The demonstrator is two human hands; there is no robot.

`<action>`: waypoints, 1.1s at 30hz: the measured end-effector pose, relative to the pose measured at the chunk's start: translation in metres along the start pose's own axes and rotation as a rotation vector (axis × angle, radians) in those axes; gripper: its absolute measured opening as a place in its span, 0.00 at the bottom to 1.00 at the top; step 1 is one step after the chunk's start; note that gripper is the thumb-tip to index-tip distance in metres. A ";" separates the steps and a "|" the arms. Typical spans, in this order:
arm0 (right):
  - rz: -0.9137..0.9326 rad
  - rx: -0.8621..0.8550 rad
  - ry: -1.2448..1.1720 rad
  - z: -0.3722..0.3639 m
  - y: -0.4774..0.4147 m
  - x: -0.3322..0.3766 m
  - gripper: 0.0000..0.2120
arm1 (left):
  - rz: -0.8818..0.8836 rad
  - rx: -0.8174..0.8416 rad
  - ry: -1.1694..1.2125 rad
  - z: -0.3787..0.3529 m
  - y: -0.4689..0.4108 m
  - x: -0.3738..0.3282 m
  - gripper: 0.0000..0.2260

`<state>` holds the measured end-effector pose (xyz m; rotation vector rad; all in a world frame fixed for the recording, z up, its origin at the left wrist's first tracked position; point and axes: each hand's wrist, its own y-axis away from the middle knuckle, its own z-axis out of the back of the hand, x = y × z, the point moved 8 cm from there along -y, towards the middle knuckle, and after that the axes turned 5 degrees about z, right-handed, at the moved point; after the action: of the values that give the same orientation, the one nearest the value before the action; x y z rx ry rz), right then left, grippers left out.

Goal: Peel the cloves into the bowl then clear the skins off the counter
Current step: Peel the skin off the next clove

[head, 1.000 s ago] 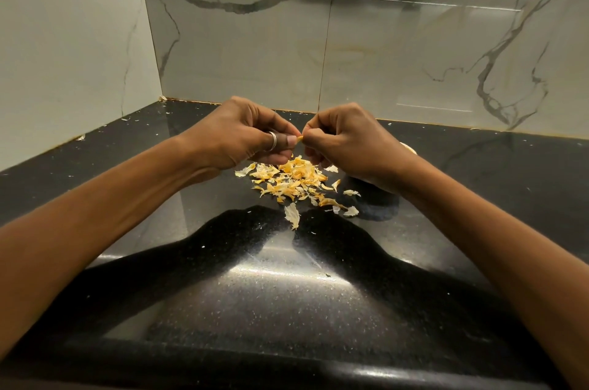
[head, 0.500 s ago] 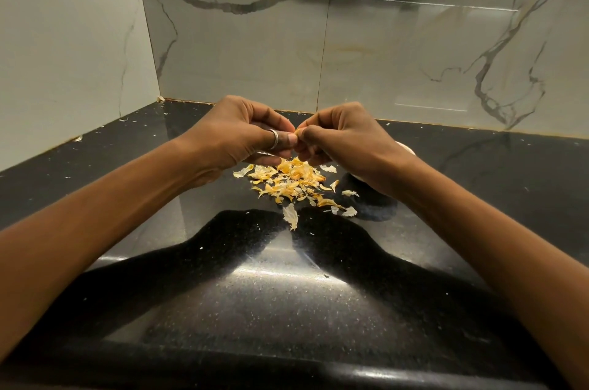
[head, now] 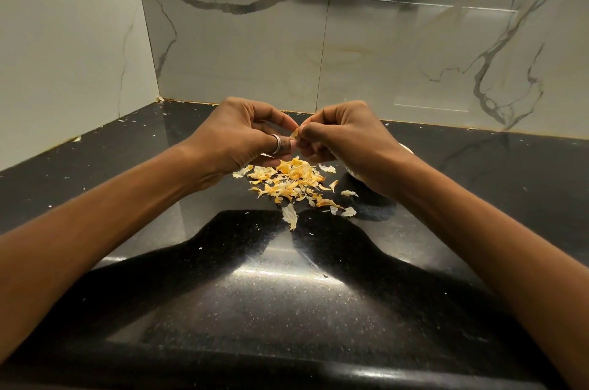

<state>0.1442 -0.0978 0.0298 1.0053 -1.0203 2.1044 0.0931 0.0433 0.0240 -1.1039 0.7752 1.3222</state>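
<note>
A clove (head: 294, 134) is pinched by the left hand (head: 242, 134) and right hand (head: 344, 141) over the skin pile (head: 287, 182) (bowl (head: 407, 149) mostly hidden behind that right hand), where it could be lost if the grip slips.

bare forearms, a silver band ring (head: 276, 144) on the thumb of the left hand (head: 242, 134)
</note>
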 end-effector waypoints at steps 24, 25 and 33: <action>-0.202 -0.008 -0.383 -0.002 0.001 -0.009 0.07 | 0.120 0.029 0.319 -0.005 -0.002 0.006 0.10; -0.197 -0.003 -0.373 -0.002 0.001 -0.009 0.07 | 0.124 0.030 0.325 -0.005 -0.002 0.006 0.10; -0.126 0.002 -0.211 0.002 0.001 -0.007 0.10 | 0.147 0.020 0.396 0.000 -0.003 0.007 0.07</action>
<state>0.1483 -0.1011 0.0241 1.2798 -1.0261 1.9284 0.0973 0.0465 0.0180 -1.3329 1.1775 1.2269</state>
